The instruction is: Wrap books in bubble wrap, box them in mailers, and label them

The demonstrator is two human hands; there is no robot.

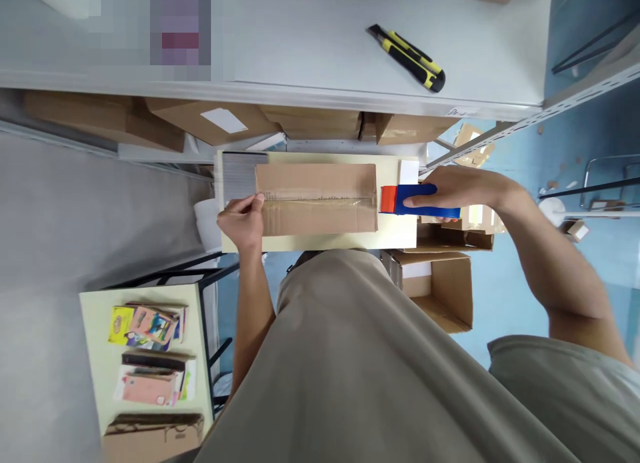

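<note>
A closed cardboard box [320,216] lies on the pale work table [320,242], with clear tape running along its middle seam. At the box's left end, my left hand [243,222] has its fingers closed, the thumb tip against the edge by the seam. What lies under those fingertips is hidden. My right hand [445,186] is wrapped round a blue tape dispenser [425,200] with an orange front. The dispenser sits just off the box's right end, level with the seam.
Beyond the table, a shelf [300,50] holds a yellow-black utility knife [407,58], with cardboard boxes [320,123] beneath. A grey stack [244,173] lies at the table's left. Open cartons [450,290] stand at lower right. A side table [97,343] at left bears booklets [150,323].
</note>
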